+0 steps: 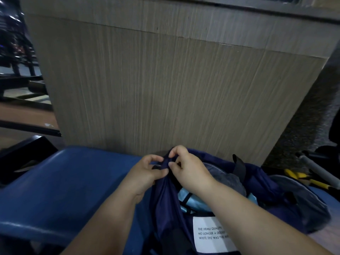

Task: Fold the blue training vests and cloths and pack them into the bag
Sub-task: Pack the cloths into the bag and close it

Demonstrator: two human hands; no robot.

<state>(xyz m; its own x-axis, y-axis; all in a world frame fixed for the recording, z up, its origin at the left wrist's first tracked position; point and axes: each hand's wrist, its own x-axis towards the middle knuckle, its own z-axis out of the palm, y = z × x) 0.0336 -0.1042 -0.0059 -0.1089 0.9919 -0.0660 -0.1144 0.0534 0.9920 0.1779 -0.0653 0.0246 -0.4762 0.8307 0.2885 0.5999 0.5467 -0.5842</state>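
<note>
My left hand [147,172] and right hand [187,170] each pinch, thumb against fingertips, one raised fold of soft dark navy fabric [163,196]. The two grips sit just beside each other. I cannot tell whether this fold is the bag's own rim or a separate cloth. It hangs limp below the pinch, so I judge it light, soft and not slippery, and best held at its edge with both hands. Directly beneath, one navy fabric bag [261,183] with one white printed label [211,234] sits open on the blue padded bench [73,181]. It contains one folded light-blue vest with black trim [193,199] and one grey cloth bundle [228,179].
</note>
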